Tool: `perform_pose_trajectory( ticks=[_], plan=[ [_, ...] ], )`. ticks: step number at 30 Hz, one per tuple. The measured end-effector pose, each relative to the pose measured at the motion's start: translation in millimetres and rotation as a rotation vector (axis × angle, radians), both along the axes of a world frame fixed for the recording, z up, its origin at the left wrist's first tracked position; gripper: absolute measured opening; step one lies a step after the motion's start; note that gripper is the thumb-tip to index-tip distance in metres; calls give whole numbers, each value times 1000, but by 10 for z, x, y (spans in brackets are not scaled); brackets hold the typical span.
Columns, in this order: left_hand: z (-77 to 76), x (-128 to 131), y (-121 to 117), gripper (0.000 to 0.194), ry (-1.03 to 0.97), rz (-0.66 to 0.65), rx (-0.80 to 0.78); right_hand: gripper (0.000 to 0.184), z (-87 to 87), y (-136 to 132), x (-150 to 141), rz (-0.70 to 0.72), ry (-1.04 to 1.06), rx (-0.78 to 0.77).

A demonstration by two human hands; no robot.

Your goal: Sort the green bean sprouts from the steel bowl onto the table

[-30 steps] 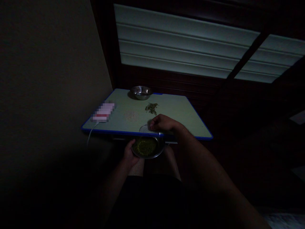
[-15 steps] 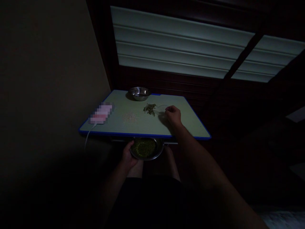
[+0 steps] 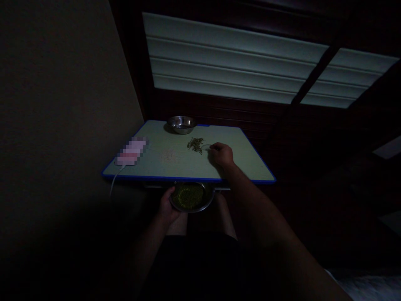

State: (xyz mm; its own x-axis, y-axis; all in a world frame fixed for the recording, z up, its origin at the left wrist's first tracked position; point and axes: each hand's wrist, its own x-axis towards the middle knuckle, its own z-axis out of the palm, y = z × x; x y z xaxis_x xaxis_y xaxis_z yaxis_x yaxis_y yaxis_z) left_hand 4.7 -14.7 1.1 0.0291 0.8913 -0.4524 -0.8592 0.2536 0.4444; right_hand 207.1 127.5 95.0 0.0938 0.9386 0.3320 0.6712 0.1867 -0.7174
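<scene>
Below the table's front edge, my left hand (image 3: pixel 169 205) grips the left rim of a metal bowl (image 3: pixel 200 207), which holds small green grains (image 3: pixel 188 196) that look like mung beans. Over the table, my right hand (image 3: pixel 223 154) pinches a thin clear round plastic piece (image 3: pixel 206 146), seen nearly edge-on. Its far edge is right beside a loose pile of brownish-green grains (image 3: pixel 196 144); whether it touches them I cannot tell. Left of that pile and nearer me lies a faint patch of pale grains (image 3: pixel 168 156).
A second metal bowl (image 3: pixel 182 125) stands at the back of the pale, blue-edged table (image 3: pixel 150 171). A blurred-out phone-like device (image 3: pixel 130 151) with a white cable (image 3: pixel 114 182) lies at the left. A wall (image 3: pixel 72 83) borders the left side, and a dark-framed panelled window or door (image 3: pixel 225 62) the back.
My right hand has moved from the table's front edge back and rightward with the clear piece, then slightly left to the brownish-green pile. My left hand still holds the bowl below the table.
</scene>
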Motion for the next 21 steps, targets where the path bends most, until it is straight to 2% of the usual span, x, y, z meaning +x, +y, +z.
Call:
perform_pose_trajectory(
  ticks=[5,11,21],
  plan=[
    [12,-8,-7,19,7,-6,-13,17,-13,-29,-4,16,-26,36],
    [44,3,-14,19,1,7,7,17,40,-118,-21,-18,-35,8],
    [19,-13,-11,20,-20,-32,24,24,24,-101,26,-171,-21,22]
  ],
)
